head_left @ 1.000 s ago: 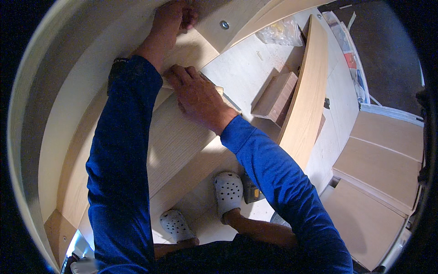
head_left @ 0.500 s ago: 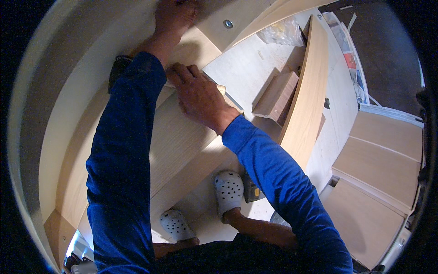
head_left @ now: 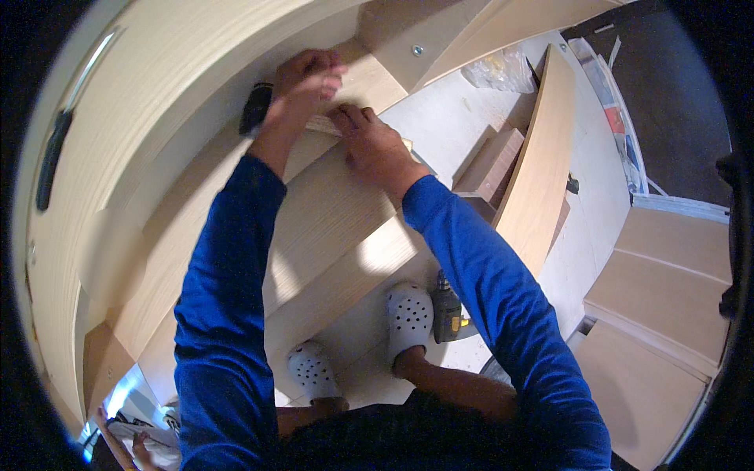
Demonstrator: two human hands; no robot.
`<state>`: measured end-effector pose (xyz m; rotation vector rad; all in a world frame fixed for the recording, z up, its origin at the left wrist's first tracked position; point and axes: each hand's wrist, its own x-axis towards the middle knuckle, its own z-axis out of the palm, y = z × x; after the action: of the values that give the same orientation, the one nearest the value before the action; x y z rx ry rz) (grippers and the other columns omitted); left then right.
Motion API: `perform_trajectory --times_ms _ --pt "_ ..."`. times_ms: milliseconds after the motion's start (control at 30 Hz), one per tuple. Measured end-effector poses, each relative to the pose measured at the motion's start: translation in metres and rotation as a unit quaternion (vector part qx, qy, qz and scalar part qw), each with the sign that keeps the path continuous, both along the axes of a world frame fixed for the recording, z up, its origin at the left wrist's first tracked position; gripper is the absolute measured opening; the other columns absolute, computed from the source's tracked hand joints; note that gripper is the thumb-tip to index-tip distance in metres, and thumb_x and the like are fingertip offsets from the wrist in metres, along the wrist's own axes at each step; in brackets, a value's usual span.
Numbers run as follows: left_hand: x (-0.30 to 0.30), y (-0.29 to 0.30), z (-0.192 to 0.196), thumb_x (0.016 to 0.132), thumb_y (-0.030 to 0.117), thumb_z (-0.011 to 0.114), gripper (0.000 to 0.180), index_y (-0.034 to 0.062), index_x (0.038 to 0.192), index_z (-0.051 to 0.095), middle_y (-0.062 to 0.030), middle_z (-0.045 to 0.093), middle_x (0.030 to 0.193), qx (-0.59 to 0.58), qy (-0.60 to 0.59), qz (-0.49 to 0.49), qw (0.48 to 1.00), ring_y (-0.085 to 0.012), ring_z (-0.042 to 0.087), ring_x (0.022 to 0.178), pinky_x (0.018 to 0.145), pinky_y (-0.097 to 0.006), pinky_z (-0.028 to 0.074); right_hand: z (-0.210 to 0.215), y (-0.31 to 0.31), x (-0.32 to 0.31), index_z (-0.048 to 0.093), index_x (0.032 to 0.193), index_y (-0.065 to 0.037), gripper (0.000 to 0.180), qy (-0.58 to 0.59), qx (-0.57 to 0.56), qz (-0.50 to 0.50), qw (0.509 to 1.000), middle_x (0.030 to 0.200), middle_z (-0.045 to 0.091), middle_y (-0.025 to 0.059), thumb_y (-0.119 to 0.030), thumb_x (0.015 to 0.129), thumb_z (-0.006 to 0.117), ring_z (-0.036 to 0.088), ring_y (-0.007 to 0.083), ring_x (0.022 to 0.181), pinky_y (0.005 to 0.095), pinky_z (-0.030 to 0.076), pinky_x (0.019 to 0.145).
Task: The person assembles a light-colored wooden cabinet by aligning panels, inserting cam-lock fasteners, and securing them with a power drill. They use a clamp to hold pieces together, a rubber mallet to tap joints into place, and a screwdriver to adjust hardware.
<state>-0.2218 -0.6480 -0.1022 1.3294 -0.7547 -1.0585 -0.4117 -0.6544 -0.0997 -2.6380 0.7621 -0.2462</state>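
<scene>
Left fingers: curled together on the far edge of the pale wooden panel (head_left: 314, 212); whether they pinch anything I cannot tell.
Left hand (head_left: 308, 77): raised against the cabinet wall (head_left: 141, 133), with a dark wristband (head_left: 255, 108) just below it.
Right fingers: pressed flat and close together on the panel's top corner, tips almost meeting the left hand.
Right hand (head_left: 375, 145): palm down on the panel — nothing visibly gripped.
Panel: slants from the hands down toward the white clogs (head_left: 408, 315).
Beside the feet: a cordless drill (head_left: 448, 314) lying on the floor.
Right of the arms: a long curved board (head_left: 542, 165) standing on edge — a wooden block (head_left: 491, 166) just beside it.
Far corner: a clear plastic bag (head_left: 499, 71).
</scene>
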Motion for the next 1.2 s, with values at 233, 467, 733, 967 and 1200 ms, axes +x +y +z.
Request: perform_trajectory --times_ms 233,467,733,967,1200 --pt "-0.014 0.159 0.047 0.104 0.018 0.059 0.021 0.0015 0.113 0.068 -0.0057 0.072 0.099 0.046 -0.047 -0.066 0.996 -0.0138 0.067 0.089 0.078 -0.03 0.054 -0.021 -0.017 -0.005 0.056 0.133 -0.001 0.056 -0.029 -0.062 0.079 0.995 0.126 0.061 0.0234 -0.002 0.079 0.067 0.058 0.0437 0.118 0.0504 0.051 0.099" --pt "0.005 0.29 0.113 0.1 0.022 0.058 0.023 0.0009 0.099 0.066 -0.0181 0.073 0.094 0.113 -0.425 -0.052 0.897 -0.0381 0.069 0.088 0.08 -0.045 0.054 0.007 -0.036 -0.011 0.048 0.141 -0.001 0.059 0.039 -0.066 0.095 0.992 0.134 0.054 0.0256 -0.015 0.087 0.065 0.052 0.0442 0.125 0.0495 0.044 0.11" --pt "0.015 0.416 0.159 0.1 0.019 0.058 0.021 -0.0002 0.107 0.066 -0.0207 0.073 0.102 0.311 -0.442 -0.062 0.839 -0.0405 0.07 0.094 0.085 -0.048 0.054 0.027 -0.071 0.001 0.048 0.143 -0.004 0.058 0.141 0.027 0.132 0.981 0.135 0.054 0.0224 -0.017 0.09 0.068 0.058 0.042 0.123 0.0476 0.048 0.106" --pt "0.066 0.503 0.134 0.093 0.012 0.061 0.017 0.0015 0.104 0.068 -0.022 0.073 0.1 0.42 -0.457 -0.056 0.782 -0.0399 0.071 0.092 0.083 -0.046 0.055 0.033 -0.087 0.006 0.049 0.143 -0.005 0.054 0.147 0.072 0.17 0.972 0.134 0.059 0.0239 -0.01 0.091 0.066 0.058 0.0411 0.127 0.0457 0.047 0.11" --pt "0.121 0.541 0.108 0.093 0.017 0.062 0.018 0.0062 0.101 0.075 -0.0199 0.075 0.096 0.502 -0.484 -0.045 0.716 -0.0389 0.072 0.093 0.085 -0.046 0.057 0.131 0.009 -0.046 0.051 0.145 -0.006 0.052 0.006 0.146 0.182 0.972 0.144 0.058 0.0198 -0.014 0.095 0.067 0.055 0.0369 0.134 0.0432 0.043 0.113"
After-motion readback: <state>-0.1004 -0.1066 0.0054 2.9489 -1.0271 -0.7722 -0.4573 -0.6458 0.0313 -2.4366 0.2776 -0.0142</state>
